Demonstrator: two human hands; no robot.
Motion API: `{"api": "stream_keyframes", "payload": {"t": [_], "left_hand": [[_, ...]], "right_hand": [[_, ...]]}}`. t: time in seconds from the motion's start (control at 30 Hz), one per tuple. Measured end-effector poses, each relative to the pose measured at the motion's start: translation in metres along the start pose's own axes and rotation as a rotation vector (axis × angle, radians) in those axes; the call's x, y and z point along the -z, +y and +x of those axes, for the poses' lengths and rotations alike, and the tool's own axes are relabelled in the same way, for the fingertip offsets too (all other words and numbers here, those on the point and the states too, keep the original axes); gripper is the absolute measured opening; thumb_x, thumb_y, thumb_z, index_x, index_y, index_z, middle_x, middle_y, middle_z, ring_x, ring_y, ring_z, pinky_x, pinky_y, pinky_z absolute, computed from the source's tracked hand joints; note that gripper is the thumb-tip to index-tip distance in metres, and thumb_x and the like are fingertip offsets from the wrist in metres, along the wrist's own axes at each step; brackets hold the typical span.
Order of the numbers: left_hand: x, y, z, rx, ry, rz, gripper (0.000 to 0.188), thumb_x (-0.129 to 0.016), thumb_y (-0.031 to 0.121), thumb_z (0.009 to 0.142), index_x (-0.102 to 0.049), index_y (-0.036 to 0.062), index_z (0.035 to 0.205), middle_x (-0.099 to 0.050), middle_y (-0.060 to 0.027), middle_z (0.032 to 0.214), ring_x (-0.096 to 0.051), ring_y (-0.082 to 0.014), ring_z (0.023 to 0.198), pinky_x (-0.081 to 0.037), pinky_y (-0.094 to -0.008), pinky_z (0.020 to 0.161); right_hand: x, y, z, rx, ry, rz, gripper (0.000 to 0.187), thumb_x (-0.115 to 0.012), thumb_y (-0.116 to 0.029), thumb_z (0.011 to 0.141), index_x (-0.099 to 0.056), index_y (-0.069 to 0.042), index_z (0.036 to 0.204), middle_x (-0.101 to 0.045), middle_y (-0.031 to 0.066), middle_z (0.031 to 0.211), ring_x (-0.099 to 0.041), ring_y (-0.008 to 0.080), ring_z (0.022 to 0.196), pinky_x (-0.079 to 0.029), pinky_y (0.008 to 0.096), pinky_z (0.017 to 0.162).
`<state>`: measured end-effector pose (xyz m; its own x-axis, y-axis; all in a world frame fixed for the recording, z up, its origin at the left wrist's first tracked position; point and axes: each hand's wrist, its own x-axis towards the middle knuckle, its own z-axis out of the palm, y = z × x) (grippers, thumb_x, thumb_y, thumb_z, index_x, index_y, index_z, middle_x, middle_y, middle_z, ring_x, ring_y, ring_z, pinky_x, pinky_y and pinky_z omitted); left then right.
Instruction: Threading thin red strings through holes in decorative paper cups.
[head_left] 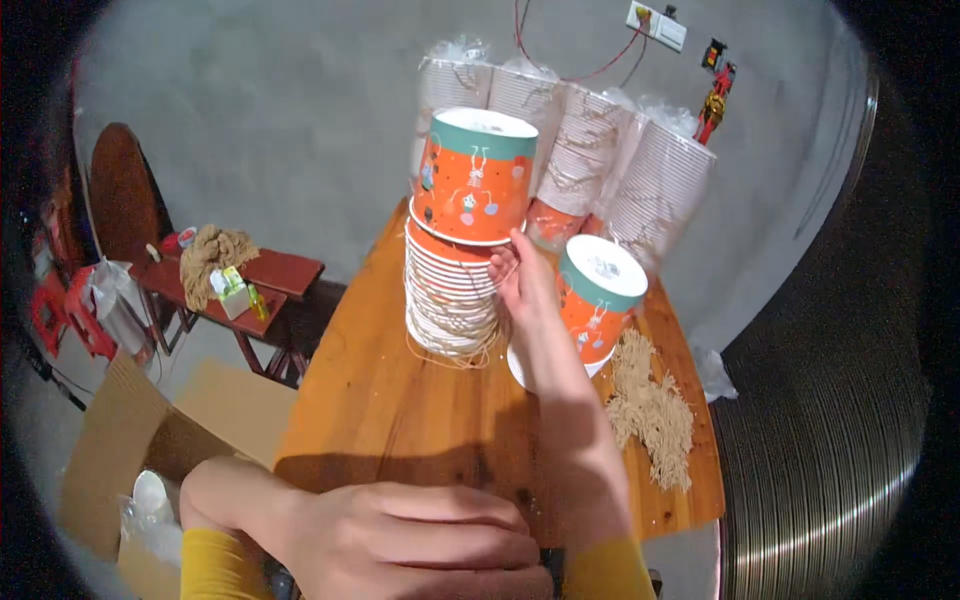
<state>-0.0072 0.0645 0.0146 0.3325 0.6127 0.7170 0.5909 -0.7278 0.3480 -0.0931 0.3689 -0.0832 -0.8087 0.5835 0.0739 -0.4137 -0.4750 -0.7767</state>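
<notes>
An orange paper bucket (475,180) with a green band stands upside down on top of a tall nested stack of white-rimmed buckets (450,310). Thin cords hang around that stack. My right hand (522,275) is at the stack's right side, its thumb by the upper bucket's rim and its fingers curled; what they pinch is too small to tell. Behind my right forearm stands a second upturned orange bucket (600,300). My left hand (430,535) is close in front, at the table's near edge, with fingers bent over; whatever is under them is hidden.
Several plastic-wrapped bucket stacks (655,190) line the far side of the wooden table (370,420). A heap of beige cords (650,410) lies at the right. An open cardboard box (110,460) is at lower left, near a red bench (285,270). Ribbed metal shutter (830,420) borders the right.
</notes>
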Motion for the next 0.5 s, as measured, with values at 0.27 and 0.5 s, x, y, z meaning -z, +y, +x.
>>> {"api": "stream_keyframes", "payload": {"t": [0.27, 0.5], "left_hand": [[-0.011, -0.015, -0.039, -0.033, -0.101, 0.037, 0.063, -0.027, 0.052, 0.093, -0.057, 0.0006, 0.116, -0.06, -0.0206, 0.111, -0.059, -0.034, 0.103, -0.047, -0.0402, 0.092], [-0.021, -0.012, -0.008, -0.007, -0.288, -0.341, 0.06, -0.042, 0.044, 0.092, -0.04, -0.0017, 0.131, -0.064, -0.0187, 0.101, -0.063, -0.0322, 0.093, -0.053, -0.0385, 0.083]], "right_hand": [[0.013, -0.05, -0.087, 0.912, 0.107, -1.524, 0.034, -0.065, -0.018, 0.079, -0.053, -0.003, 0.108, -0.051, 0.0158, 0.106, -0.05, 0.0307, 0.102, -0.041, 0.0405, 0.085], [0.059, -0.084, -0.093, 0.878, 0.304, -1.964, 0.051, -0.073, -0.031, 0.072, -0.057, -0.013, 0.118, -0.046, 0.0167, 0.127, -0.038, 0.0393, 0.12, -0.037, 0.0537, 0.094]]}}
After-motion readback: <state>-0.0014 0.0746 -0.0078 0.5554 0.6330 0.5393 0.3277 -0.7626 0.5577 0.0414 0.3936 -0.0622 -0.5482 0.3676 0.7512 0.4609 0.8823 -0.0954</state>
